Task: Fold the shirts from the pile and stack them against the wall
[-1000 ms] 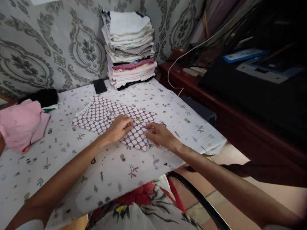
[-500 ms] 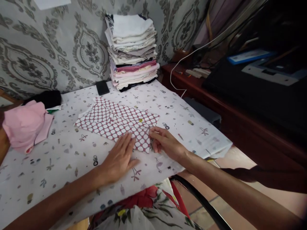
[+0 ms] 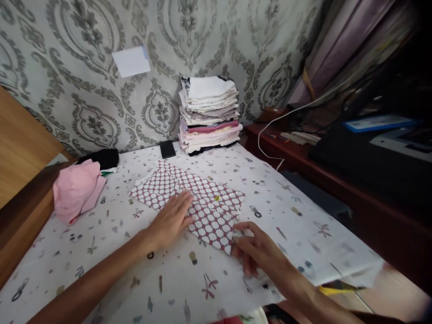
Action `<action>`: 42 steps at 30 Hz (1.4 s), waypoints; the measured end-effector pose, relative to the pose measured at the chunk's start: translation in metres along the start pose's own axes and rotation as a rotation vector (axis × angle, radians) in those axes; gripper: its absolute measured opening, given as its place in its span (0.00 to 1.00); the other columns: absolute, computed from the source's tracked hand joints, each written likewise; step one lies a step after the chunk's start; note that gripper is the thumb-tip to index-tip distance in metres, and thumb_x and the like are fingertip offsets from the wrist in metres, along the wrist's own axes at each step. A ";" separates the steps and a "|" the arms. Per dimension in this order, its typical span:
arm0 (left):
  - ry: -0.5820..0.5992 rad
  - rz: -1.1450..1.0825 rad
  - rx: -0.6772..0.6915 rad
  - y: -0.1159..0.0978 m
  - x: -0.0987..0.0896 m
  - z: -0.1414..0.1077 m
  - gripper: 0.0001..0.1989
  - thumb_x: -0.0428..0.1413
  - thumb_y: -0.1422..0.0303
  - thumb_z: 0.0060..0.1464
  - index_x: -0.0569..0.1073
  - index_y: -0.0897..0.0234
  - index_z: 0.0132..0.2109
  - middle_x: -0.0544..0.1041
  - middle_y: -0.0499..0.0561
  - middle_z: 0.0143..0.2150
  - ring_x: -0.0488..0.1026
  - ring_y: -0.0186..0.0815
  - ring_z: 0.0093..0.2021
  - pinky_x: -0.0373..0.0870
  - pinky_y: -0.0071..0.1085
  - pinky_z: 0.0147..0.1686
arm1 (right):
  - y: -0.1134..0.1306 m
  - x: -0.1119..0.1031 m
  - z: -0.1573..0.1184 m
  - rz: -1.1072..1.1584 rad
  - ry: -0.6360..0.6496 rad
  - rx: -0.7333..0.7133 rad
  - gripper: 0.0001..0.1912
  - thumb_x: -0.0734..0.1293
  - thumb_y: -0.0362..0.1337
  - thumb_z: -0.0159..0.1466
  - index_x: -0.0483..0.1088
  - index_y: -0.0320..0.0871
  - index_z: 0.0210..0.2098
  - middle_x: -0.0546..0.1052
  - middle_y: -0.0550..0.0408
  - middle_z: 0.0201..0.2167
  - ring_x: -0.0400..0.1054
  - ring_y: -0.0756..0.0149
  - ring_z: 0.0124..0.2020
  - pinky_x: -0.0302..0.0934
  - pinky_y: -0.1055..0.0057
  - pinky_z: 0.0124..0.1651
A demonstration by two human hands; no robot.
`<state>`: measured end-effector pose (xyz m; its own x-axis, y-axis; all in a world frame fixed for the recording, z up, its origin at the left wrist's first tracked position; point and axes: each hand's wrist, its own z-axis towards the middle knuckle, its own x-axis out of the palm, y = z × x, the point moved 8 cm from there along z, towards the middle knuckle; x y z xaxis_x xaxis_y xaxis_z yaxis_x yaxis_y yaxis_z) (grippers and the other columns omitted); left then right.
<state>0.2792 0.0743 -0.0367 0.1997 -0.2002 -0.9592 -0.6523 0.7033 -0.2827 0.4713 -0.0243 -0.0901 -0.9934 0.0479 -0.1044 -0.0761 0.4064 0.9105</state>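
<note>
A small garment (image 3: 209, 211) with a red-and-grey lattice print on white and a yellow mark lies spread on the patterned white tablecloth (image 3: 168, 288). My left hand (image 3: 173, 218) rests flat on its near edge, fingers stretched out. At the garment's right end is my right hand (image 3: 254, 247), with forefinger and thumb a little apart and the other fingers curled beneath. The forefinger's tip is right by the cloth's edge; whether it touches is hard to make out.
A tall stack of folded clothes (image 3: 211, 114) stands against the wall, beside a black phone (image 3: 167, 149). Pink cloth (image 3: 77, 189) and black cloth (image 3: 103, 158) lie on the left. A dark red wooden desk (image 3: 371, 198) with a white cable (image 3: 259, 139) borders the table on the right.
The view has tilted up and shifted left. My left hand has slid farther along the garment to the left, while my right fingers have loosened from their pinch at its right edge.
</note>
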 end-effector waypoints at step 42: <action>-0.407 -0.141 -0.583 0.219 -0.059 -0.053 0.13 0.45 0.60 0.61 0.68 0.59 0.33 0.76 0.49 0.31 0.71 0.39 0.34 0.64 0.32 0.38 | 0.068 0.012 0.039 -0.691 -0.133 -0.776 0.15 0.60 0.46 0.68 0.76 0.49 0.43 0.76 0.45 0.52 0.71 0.49 0.54 0.68 0.50 0.55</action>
<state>0.0860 0.2034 -0.0427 0.4932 0.0878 -0.8655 -0.8613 0.1890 -0.4716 0.4581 0.0396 -0.0456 -0.6985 0.1475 -0.7003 -0.7048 -0.3116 0.6373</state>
